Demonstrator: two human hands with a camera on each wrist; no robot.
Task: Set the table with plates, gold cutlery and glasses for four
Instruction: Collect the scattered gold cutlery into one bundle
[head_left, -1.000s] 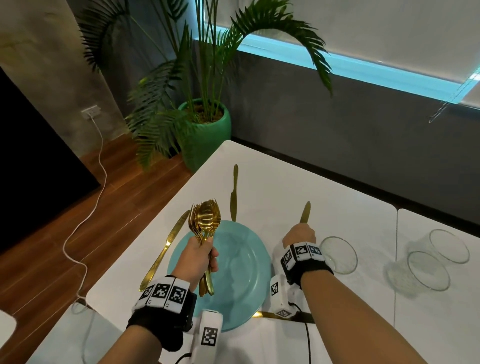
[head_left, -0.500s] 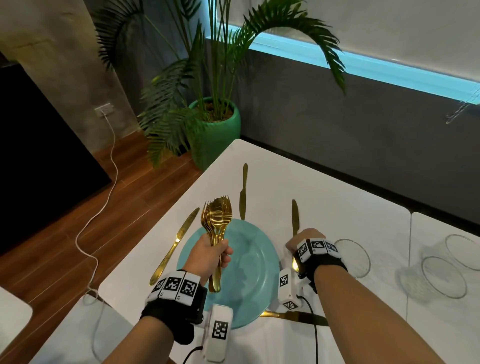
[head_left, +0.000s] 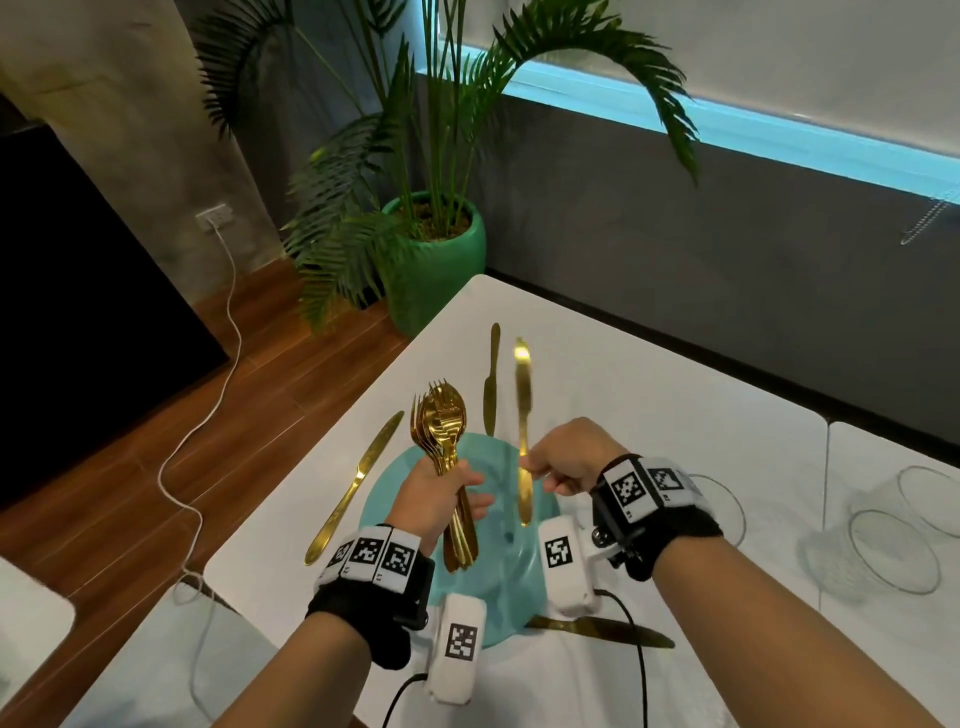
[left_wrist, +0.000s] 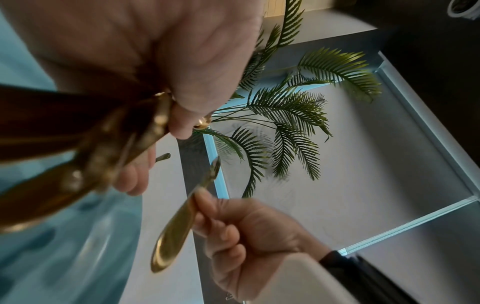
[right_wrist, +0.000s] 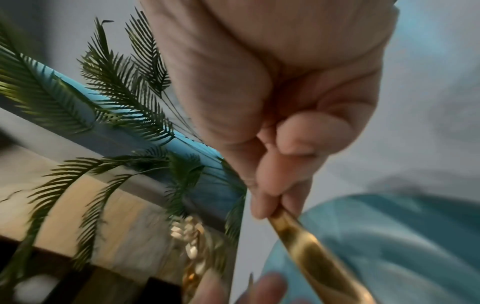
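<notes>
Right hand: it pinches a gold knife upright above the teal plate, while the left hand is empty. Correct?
Not quite. The left hand grips a bundle of gold forks and spoons, per the head view. The right hand does pinch the gold knife above the teal plate.

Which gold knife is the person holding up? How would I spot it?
Find the teal plate on the white table. Above it, the right hand pinches a gold knife upright. The other knives lie flat on the table; this one is lifted.
</notes>
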